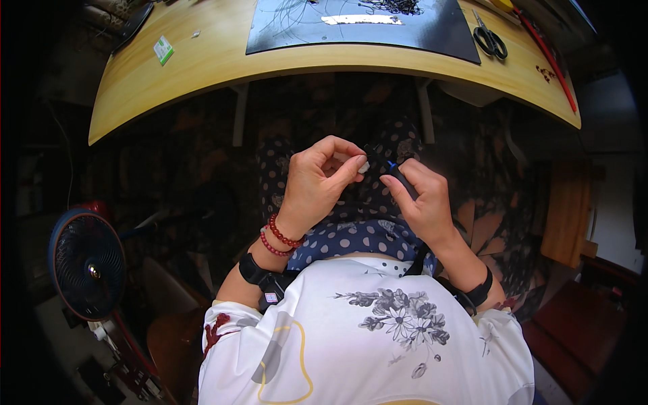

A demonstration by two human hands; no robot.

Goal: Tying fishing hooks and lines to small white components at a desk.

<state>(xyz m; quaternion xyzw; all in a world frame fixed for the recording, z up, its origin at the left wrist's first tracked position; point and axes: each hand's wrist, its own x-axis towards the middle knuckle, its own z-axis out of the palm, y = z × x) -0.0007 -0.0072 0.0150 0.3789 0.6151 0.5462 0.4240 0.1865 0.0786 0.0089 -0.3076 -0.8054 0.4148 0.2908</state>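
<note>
Work apparently partway: the left hand (318, 174) pinches a small white piece (364, 167) above polka-dot trousers (351, 236), the right hand (426, 197) grips a blue-tipped black tool (403, 181) nearby, and bunched black strands (399, 7) seemingly await handling.

A pale wooden table (175, 84) stands on a dark patterned floor (486, 223), a fan (88, 263) at left.

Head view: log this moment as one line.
left hand: pinching small whitish piece | right hand: gripping dark tool with blue part | scissors: on table, untouched
</note>
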